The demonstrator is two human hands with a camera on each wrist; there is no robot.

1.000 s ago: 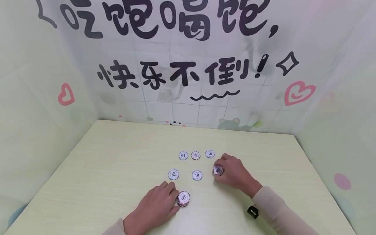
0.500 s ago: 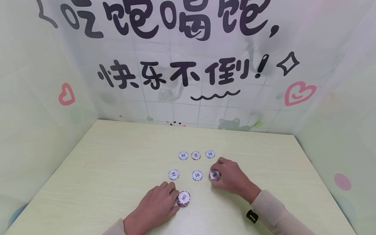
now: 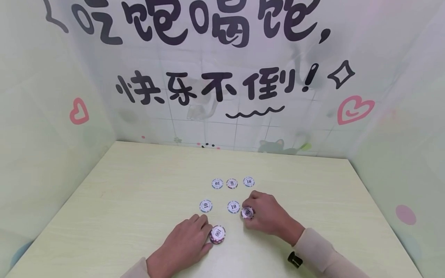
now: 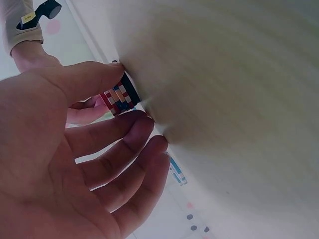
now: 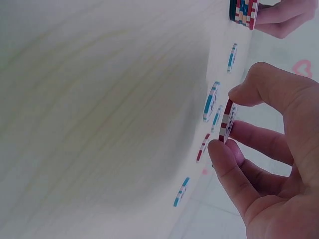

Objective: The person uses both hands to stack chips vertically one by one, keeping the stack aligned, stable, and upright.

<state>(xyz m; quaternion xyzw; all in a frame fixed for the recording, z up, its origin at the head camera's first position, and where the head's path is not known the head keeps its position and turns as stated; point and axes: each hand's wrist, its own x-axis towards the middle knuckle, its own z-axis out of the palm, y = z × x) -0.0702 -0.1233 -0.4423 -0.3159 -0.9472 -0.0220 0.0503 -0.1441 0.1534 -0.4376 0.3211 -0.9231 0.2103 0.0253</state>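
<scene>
Near the front of the table, my left hand (image 3: 184, 243) holds its thumb and index finger around the side of a stack of poker chips (image 3: 218, 233), with a "100" chip on top. The left wrist view shows the red, blue, orange and black edges of the stack (image 4: 120, 96). My right hand (image 3: 272, 217) pinches a single "100" poker chip (image 3: 247, 212) between thumb and fingers, just right of a flat "10" chip (image 3: 233, 207). In the right wrist view, the pinched chip (image 5: 228, 121) has a red-and-white edge.
Another "10" chip (image 3: 206, 205) lies beyond my left fingers. Farther back sit a "10" chip (image 3: 217, 183), a "100" chip (image 3: 232, 183) and a "10" chip (image 3: 248, 182) in a row. Printed fabric walls enclose the pale wooden table (image 3: 139, 185).
My right hand has moved left and toward the front of the table with the pinched chip, ending beside the "10" chip. The left hand and its stack have stayed put.
</scene>
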